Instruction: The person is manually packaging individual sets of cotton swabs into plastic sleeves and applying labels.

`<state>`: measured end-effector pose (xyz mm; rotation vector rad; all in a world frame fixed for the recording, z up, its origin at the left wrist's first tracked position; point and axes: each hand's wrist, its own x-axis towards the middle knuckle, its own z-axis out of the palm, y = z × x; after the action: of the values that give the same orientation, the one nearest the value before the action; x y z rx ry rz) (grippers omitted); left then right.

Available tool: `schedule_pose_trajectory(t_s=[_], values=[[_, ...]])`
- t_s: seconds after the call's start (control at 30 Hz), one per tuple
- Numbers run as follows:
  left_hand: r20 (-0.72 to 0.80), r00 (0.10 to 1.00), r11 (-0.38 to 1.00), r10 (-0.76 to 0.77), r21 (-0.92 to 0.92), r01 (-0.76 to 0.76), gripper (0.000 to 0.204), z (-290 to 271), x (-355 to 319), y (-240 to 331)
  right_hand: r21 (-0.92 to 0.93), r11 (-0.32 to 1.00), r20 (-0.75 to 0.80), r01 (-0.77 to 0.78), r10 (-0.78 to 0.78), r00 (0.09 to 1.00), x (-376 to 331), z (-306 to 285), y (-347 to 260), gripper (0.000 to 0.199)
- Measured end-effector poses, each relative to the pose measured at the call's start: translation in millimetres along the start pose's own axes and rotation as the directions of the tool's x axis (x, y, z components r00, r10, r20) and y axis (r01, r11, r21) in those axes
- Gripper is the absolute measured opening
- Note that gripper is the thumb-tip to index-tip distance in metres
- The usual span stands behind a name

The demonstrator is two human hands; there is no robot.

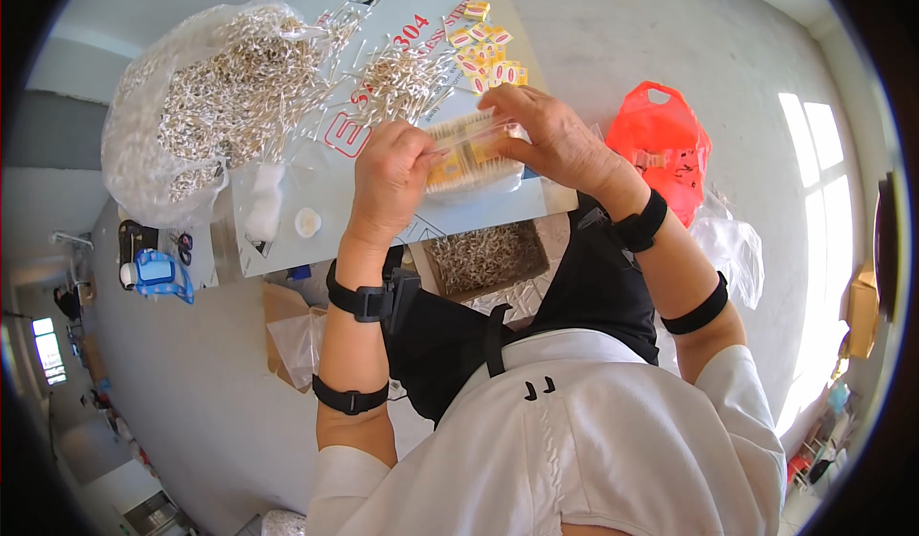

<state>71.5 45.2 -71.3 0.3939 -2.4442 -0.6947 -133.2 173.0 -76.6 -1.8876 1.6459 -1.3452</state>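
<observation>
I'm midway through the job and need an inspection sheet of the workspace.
Surface: table, pale covering with red printing; swabs scattered on it.
Job's things: clear-wrapped pack with yellow contents between the hands; loose swab pile and small yellow-and-white packs beyond it.
Clutter: large clear bag of swabs at left; white bundle and small round item near the front edge.
Hands: left hand pinches the pack's left end; right hand is at its right end, grip unclear.
Cables: nothing seen on the table.
Surroundings: red plastic bag and clear plastic at right, off the table.
</observation>
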Motion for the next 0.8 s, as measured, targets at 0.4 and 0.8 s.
schedule_pose_trajectory(t_s=[0.4, 0.8], values=[[-0.084, 0.978, 0.962, 0.19, 0.214, -0.169, 0.01, -2, 20, 9, -0.5, 0.83, 0.076, 0.246, -0.241, 0.967, 25, -4, -3, 0.006], [0.0, 0.999, 0.998, -0.054, 0.025, 0.054, 0.019, -8, -6, 6, -0.302, 0.947, 0.093, 0.105, -0.08, 0.992, 2, -1, 2, 0.014]])
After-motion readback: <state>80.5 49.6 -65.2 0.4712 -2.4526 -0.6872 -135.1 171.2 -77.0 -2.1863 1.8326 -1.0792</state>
